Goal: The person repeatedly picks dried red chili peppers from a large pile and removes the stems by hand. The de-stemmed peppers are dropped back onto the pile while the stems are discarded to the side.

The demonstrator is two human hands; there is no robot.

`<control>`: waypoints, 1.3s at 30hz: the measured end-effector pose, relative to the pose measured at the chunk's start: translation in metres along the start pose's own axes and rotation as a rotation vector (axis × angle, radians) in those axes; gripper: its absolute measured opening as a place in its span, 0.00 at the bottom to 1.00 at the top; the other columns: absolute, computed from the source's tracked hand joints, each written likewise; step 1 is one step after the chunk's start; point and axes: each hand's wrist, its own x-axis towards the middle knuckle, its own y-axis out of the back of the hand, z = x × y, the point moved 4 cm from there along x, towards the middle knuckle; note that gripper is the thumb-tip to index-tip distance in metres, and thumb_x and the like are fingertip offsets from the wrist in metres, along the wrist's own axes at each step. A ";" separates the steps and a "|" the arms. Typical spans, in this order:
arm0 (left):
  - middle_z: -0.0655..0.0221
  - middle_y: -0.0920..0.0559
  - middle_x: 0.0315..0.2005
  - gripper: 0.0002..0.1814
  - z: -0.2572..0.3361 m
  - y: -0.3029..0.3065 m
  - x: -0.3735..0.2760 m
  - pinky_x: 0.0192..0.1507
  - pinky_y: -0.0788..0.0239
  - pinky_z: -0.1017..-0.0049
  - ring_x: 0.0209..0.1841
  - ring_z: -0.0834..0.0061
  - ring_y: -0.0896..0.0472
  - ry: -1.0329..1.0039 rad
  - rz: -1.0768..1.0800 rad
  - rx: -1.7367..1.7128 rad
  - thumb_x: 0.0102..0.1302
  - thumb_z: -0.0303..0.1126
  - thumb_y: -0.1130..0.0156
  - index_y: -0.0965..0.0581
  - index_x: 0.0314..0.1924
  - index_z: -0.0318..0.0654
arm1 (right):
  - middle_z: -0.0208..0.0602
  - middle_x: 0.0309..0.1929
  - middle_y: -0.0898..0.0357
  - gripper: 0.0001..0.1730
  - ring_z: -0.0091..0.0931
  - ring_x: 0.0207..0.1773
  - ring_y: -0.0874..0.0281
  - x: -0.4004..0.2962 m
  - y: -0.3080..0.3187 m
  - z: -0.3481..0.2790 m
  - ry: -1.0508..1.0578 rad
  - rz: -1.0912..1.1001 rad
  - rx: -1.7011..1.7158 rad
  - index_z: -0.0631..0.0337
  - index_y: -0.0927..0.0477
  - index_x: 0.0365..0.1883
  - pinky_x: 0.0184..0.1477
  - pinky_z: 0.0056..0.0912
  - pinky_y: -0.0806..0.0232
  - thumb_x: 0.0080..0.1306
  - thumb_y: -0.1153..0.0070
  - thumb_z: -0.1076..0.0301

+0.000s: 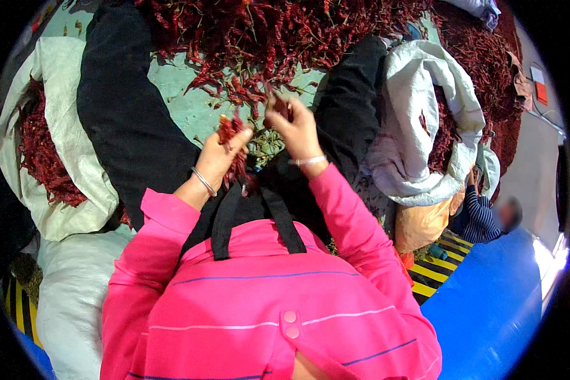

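Dried red chilies [232, 130] stick out above and below the fist of my left hand [223, 152], which is shut on the bunch. My right hand [294, 123] is level with it, a little to the right, with thumb and fingers pinched on a dark red dried chili [271, 95], blurred by motion. Beyond both hands a large heap of dried chilies [266, 33] covers the pale green surface [175, 85], with loose ones scattered at its near edge. Between my knees lies a pile of greenish chili stems [265, 145].
Open white woven sacks with chilies stand left [59, 190] and right [403, 175] of my legs. A full white sack [76, 285] sits at lower left. Another person's striped sleeve [482, 213] shows at right, by a blue floor [484, 294] and yellow-black striping [439, 268].
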 end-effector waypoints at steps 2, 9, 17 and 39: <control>0.75 0.25 0.21 0.12 -0.008 -0.014 -0.006 0.27 0.39 0.83 0.23 0.84 0.28 0.055 -0.119 -0.008 0.60 0.40 0.36 0.25 0.34 0.39 | 0.26 0.26 0.24 0.08 0.14 0.29 0.31 -0.028 -0.006 0.012 -0.082 0.001 0.122 0.65 0.24 0.35 0.31 0.18 0.36 0.57 0.42 0.73; 0.79 0.25 0.26 0.12 -0.009 -0.022 -0.008 0.30 0.37 0.82 0.27 0.86 0.29 0.007 -0.145 0.007 0.59 0.36 0.35 0.25 0.38 0.39 | 0.25 0.28 0.23 0.08 0.14 0.28 0.30 -0.044 -0.012 0.024 -0.183 0.075 0.275 0.64 0.22 0.36 0.31 0.17 0.36 0.58 0.41 0.72; 0.78 0.24 0.28 0.12 -0.004 -0.023 -0.002 0.31 0.37 0.82 0.29 0.86 0.28 -0.066 -0.105 -0.012 0.57 0.36 0.34 0.24 0.38 0.39 | 0.21 0.24 0.26 0.09 0.11 0.17 0.41 -0.035 -0.009 0.011 -0.363 -0.002 0.632 0.58 0.23 0.36 0.18 0.14 0.51 0.57 0.39 0.70; 0.77 0.22 0.27 0.04 0.002 -0.014 -0.002 0.34 0.33 0.80 0.30 0.84 0.27 -0.541 -0.286 0.474 0.58 0.24 0.41 0.25 0.34 0.33 | 0.35 0.24 0.33 0.13 0.32 0.24 0.31 -0.059 -0.010 -0.043 0.566 -0.009 -0.464 0.62 0.26 0.30 0.26 0.30 0.38 0.44 0.45 0.82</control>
